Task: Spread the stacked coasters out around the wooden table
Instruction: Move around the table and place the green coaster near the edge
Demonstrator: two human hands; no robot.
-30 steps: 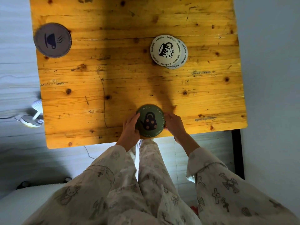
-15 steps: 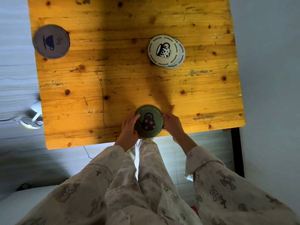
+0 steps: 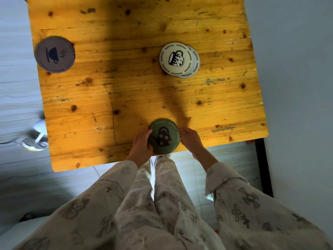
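A green coaster (image 3: 163,136) with a dark kettle picture lies at the near edge of the wooden table (image 3: 126,91). My left hand (image 3: 142,147) grips its left rim and my right hand (image 3: 191,137) touches its right rim. Whether more coasters lie under it is hidden. Farther back on the right, a white coaster (image 3: 175,58) with a mug drawing rests on top of a second white coaster (image 3: 195,69), which peeks out on the right. A grey coaster (image 3: 55,54) with a cup drawing lies alone at the far left edge.
The table's near edge runs just under my hands, with my patterned trousers (image 3: 162,204) below it. A white object (image 3: 36,138) sits on the floor left of the table. A dark table leg (image 3: 263,165) stands at the near right corner.
Both hands stay on the green coaster at the near edge; nothing on the table has shifted. Only the camera view has drifted slightly.
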